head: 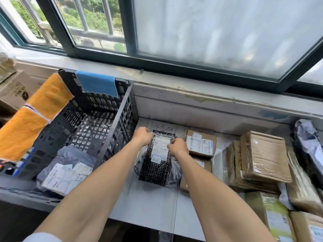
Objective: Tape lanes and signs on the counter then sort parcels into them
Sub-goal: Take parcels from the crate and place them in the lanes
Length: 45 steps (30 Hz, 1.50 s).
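Observation:
A black bubble-wrap parcel (158, 165) with a white label lies on a grey poly bag (175, 173) on the white counter (152, 206). My left hand (142, 137) grips the parcel's far left corner. My right hand (178, 147) pinches its right edge near the label. Behind the parcel a paper sign (163, 127) with handwriting lies on the counter. Small cardboard boxes (201, 143) sit in the lane just to the right, and larger taped boxes (264, 157) are stacked further right.
A black plastic crate (111, 109) stands on the left with a grey poly parcel (66, 170) inside. An orange cloth (36, 116) and a blue cloth (97, 83) hang over its rim. A dark bag (307, 142) lies far right. The window sill runs along the back.

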Each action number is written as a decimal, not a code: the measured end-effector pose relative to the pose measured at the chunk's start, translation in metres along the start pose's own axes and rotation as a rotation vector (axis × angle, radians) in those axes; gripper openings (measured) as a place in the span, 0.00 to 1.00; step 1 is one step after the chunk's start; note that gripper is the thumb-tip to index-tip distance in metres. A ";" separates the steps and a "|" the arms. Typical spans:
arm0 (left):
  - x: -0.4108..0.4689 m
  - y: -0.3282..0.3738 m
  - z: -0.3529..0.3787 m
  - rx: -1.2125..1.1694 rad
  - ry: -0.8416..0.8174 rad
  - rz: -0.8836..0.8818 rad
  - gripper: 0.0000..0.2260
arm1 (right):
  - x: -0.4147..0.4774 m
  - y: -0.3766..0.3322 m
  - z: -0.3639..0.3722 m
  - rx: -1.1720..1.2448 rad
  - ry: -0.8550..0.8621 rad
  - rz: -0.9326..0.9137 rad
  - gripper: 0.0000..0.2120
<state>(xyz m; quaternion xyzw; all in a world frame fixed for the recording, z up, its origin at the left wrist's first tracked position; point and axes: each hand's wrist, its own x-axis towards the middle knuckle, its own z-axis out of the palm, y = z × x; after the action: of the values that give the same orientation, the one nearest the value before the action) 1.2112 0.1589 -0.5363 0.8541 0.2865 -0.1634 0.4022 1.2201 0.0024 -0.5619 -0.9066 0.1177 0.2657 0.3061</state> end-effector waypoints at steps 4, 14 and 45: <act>-0.004 0.007 -0.001 0.026 -0.013 0.033 0.21 | -0.005 -0.010 -0.001 -0.041 0.016 -0.017 0.09; -0.034 0.082 -0.100 -0.288 0.448 0.503 0.11 | -0.055 -0.146 -0.035 0.147 0.370 -0.543 0.13; -0.047 -0.228 -0.270 0.108 -0.548 -0.399 0.26 | -0.141 -0.253 0.187 -0.839 -0.746 -0.377 0.27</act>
<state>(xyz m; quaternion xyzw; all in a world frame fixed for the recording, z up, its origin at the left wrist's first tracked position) 1.0459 0.4698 -0.4796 0.7256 0.3201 -0.4771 0.3787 1.1219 0.3236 -0.4843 -0.8006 -0.2763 0.5314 -0.0161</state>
